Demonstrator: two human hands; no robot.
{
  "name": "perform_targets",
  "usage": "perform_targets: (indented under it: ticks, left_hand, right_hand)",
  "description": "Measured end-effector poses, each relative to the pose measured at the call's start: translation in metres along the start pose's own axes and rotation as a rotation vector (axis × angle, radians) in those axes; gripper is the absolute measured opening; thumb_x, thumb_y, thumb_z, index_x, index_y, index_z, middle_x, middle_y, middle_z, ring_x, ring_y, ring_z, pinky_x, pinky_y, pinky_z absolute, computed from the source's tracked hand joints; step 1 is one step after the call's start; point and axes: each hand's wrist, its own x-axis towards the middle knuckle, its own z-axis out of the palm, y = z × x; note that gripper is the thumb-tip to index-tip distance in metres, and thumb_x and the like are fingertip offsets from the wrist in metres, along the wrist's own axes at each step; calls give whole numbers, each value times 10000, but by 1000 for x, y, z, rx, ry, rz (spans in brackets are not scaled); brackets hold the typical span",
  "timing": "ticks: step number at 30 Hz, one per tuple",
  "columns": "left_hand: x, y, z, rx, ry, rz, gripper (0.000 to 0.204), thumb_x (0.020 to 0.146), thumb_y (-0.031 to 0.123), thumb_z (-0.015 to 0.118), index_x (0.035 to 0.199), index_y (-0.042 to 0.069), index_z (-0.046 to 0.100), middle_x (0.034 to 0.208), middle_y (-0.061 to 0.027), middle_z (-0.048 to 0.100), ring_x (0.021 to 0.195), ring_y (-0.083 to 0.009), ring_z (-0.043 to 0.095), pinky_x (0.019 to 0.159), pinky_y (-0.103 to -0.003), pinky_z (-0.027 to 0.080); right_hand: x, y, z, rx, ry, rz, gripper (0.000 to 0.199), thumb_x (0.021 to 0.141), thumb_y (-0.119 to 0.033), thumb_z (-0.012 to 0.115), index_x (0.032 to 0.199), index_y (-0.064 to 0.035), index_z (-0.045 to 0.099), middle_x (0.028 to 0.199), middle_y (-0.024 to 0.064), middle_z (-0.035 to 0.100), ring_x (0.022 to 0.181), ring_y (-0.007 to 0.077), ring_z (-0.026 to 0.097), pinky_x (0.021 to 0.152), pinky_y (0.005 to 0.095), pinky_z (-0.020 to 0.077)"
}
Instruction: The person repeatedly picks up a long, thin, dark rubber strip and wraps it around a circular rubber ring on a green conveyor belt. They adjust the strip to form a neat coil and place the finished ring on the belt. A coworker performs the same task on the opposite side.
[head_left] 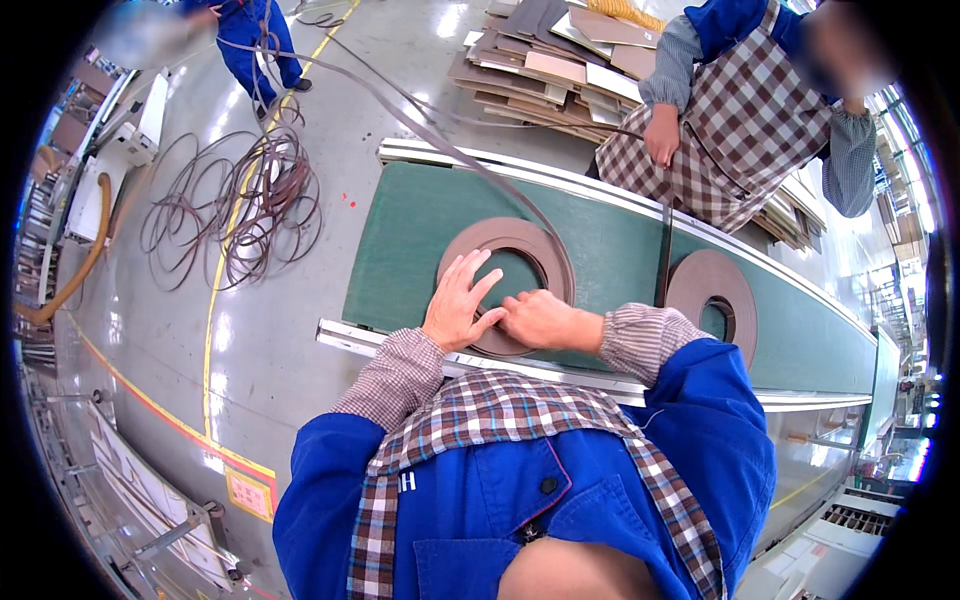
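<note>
On green belt (390,230) | brown coil (505,233) flat, axis vertical, tail (455,151) far-leftward | left hand (458,305) spread, right hand (545,319) curled, hold unclear

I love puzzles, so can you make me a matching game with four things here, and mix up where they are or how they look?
Things:
1. Left hand
2. Tabletop
3. Tangled strip
4. Boards

Places and looks:
A. Green
B. Stacked flat in a pile
C. Fingers spread over a brown roll
D. Loose loops on the grey floor

Pairs: 1-C, 2-A, 3-D, 4-B
</note>
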Motion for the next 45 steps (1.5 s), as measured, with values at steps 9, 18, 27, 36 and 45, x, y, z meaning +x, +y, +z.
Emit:
perform_targets:
  ticks: [9,18,27,36,45]
  left_hand:
    - [-8,-5,14,-212,133,-180,494,916,301,501,1308,5,448,1213,-181,596,1169,-389,532,1066,-468,367]
    - [-9,-5,16,-180,114,-182,490,907,255,543,1319,8,443,1181,-165,623,1151,-372,555,1054,-457,384]
    - [-12,-7,18,-157,144,-170,445,918,262,542,1279,12,472,1187,-164,614,1118,-363,570,1057,-456,391]
    - [-7,4,14,-148,141,-156,457,920,285,540,1279,13,465,1187,-165,610,1110,-353,573,1057,-459,394]
    - [-8,11,15,-170,101,-175,515,933,313,511,1341,13,415,1308,-195,529,1220,-385,491,1086,-455,351]
  right_hand:
    - [54,-25,16,644,439,577,230,838,-222,588,971,-35,593,929,168,646,840,363,646,700,481,514]
    - [-31,58,-16,320,158,-176,199,796,-218,670,903,-50,680,900,92,640,920,280,601,878,399,455]
    - [-9,50,-24,123,-106,-259,138,802,-158,608,839,-29,640,838,107,595,867,289,609,756,392,514]
    - [-1,53,-39,80,-273,-313,189,784,-187,595,736,-19,669,765,135,633,742,321,646,674,427,532]
    - [2,37,-34,2,-356,-282,178,637,-189,652,647,-14,682,645,168,650,640,345,668,573,439,533]
